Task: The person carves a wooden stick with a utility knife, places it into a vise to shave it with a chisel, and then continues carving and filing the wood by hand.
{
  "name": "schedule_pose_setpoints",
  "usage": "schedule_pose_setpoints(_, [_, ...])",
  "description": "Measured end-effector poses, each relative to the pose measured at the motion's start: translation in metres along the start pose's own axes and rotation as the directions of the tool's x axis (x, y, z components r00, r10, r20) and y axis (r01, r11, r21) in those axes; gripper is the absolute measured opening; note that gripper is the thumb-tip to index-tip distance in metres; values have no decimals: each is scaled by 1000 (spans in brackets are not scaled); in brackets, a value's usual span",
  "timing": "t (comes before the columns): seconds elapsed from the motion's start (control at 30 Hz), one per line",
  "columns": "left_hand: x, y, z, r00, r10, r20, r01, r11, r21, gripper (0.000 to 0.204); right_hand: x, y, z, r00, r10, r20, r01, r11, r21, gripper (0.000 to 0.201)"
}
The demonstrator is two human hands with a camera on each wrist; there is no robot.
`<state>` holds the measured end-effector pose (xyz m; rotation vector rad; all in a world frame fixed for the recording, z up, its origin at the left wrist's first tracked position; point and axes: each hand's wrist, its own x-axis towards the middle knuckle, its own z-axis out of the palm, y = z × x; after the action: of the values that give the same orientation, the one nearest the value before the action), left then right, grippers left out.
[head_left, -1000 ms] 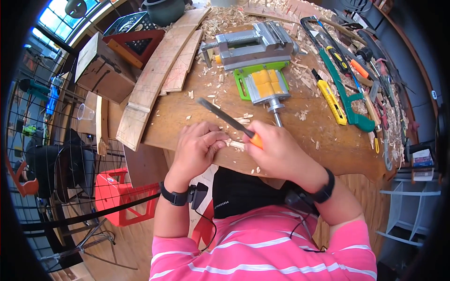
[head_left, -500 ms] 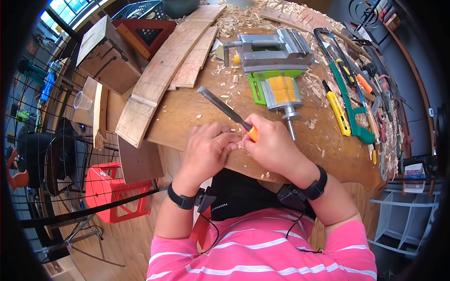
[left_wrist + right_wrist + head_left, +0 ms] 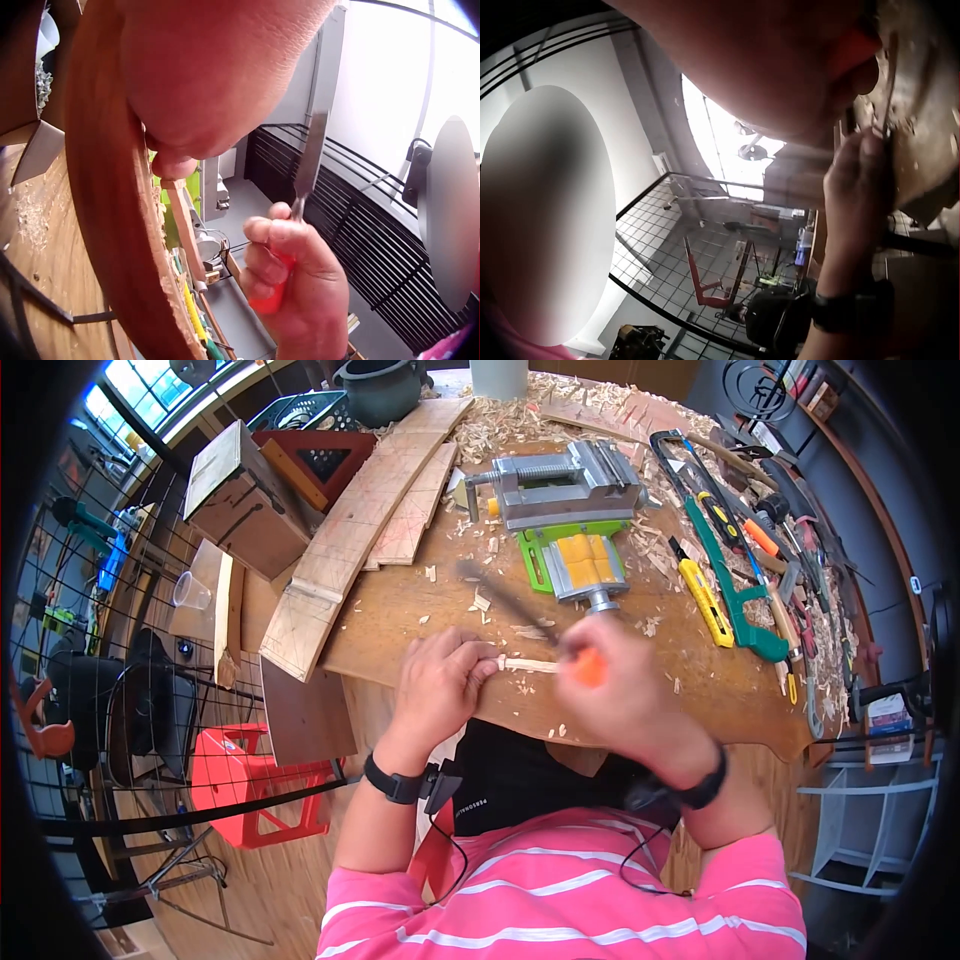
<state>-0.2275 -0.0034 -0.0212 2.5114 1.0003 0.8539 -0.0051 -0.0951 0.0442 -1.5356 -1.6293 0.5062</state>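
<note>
Near the table's front edge, the left hand (image 3: 437,685) pinches one end of a thin pale wood strip (image 3: 530,664), which lies on the tabletop and points right. The right hand (image 3: 625,685) grips the orange handle (image 3: 589,667) of a chisel, blurred in the head view, its dark blade (image 3: 510,600) pointing up and left above the table. In the left wrist view the right hand (image 3: 300,277) has its fingers curled round the handle, the flat blade (image 3: 311,154) upward and apart from the strip (image 3: 184,229). The right wrist view shows the left hand (image 3: 859,180) at the strip's end.
A grey vise (image 3: 565,490) stands behind the hands, with a green and yellow clamp piece (image 3: 584,560) before it. A yellow cutter (image 3: 705,600), a green-handled saw (image 3: 745,615) and several tools lie right. Long boards (image 3: 350,530) and a wooden box (image 3: 245,505) are left; shavings lie scattered.
The right hand has lifted off the strip and moved right with the chisel, uncovering more of the strip. The left hand keeps its pinch. The head view has shifted slightly.
</note>
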Motion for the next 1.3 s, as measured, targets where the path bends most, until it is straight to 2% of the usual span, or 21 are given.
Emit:
schedule_pose_setpoints(0.07, [1, 2, -2, 1000, 15, -10, -14, 1000, 17, 7, 8, 11, -43, 975, 110, -192, -132, 985, -107, 17])
schedule_pose_setpoints(0.13, [0, 3, -3, 999, -35, -36, 34, 999, -27, 6, 15, 38, -85, 943, 190, -274, -245, 952, -183, 25])
schedule_pose_setpoints(0.23, [6, 21, -7, 995, -56, -86, 46, 993, -112, 7, 14, 94, -120, 934, 182, -308, -282, 904, -321, 30])
schedule_pose_setpoints(0.33, [19, 46, -12, 991, 3, -137, -11, 998, -60, 7, 5, 135, -121, 935, 166, -313, -296, 853, -431, 33])
schedule_pose_setpoints(0.37, [22, 52, -12, 990, 14, -142, -23, 998, -60, 7, 5, 128, -121, 929, 260, -265, -350, 851, -392, 35])
schedule_pose_setpoints(0.43, [32, 64, -13, 988, 55, -148, -59, 998, -20, 7, 4, 137, -113, 948, 180, -262, -281, 862, -422, 35])
schedule_pose_setpoints(0.57, [48, 88, -16, 987, 97, -125, -99, 995, -9, 6, 12, 130, -107, 952, 186, -242, -276, 860, -428, 34])
schedule_pose_setpoints(0.67, [60, 102, -14, 975, 140, -174, -144, 989, -11, 7, 21, 139, -100, 972, 114, -206, -194, 883, -427, 32])
schedule_pose_setpoints(0.8, [73, 116, -8, 985, 79, -155, -92, 993, -79, 7, 33, 137, -97, 965, 196, -171, -256, 839, -480, 32])
schedule_pose_setpoints(0.9, [79, 120, -3, 985, 38, -166, -57, 993, -108, 8, 35, 138, -96, 968, 126, -216, -219, 843, -492, 22])
schedule_pose_setpoints(0.97, [80, 121, 0, 986, 31, -164, -49, 992, -112, 10, 35, 136, -95, 967, 140, -211, -228, 841, -490, 21])
schedule_pose_setpoints(1.03, [80, 120, 4, 990, -44, -131, 20, 984, -177, 15, 34, 136, -93, 967, 147, -208, -233, 840, -490, 21])
schedule_pose_setpoints(1.13, [80, 117, 14, 993, -39, -113, 16, 979, -202, 24, 29, 141, -91, 969, 142, -203, -227, 839, -494, 21])
schedule_pose_setpoints(1.17, [78, 116, 17, 993, -38, -109, 15, 980, -200, 24, 28, 139, -92, 972, 150, -183, -227, 807, -545, 21])
schedule_pose_setpoints(1.23, [76, 116, 23, 945, -319, 79, 314, 807, -500, 26, 27, 137, -93, 973, 160, -169, -230, 772, -593, 21])
schedule_pose_setpoints(1.27, [78, 116, 26, 945, -318, 80, 314, 808, -498, 26, 27, 136, -93, 972, 178, -155, -236, 741, -628, 22])
schedule_pose_setpoints(1.3, [79, 115, 28, 927, -318, 201, 361, 602, -712, 30, 27, 135, -92, 971, 196, -139, -238, 710, -662, 22])
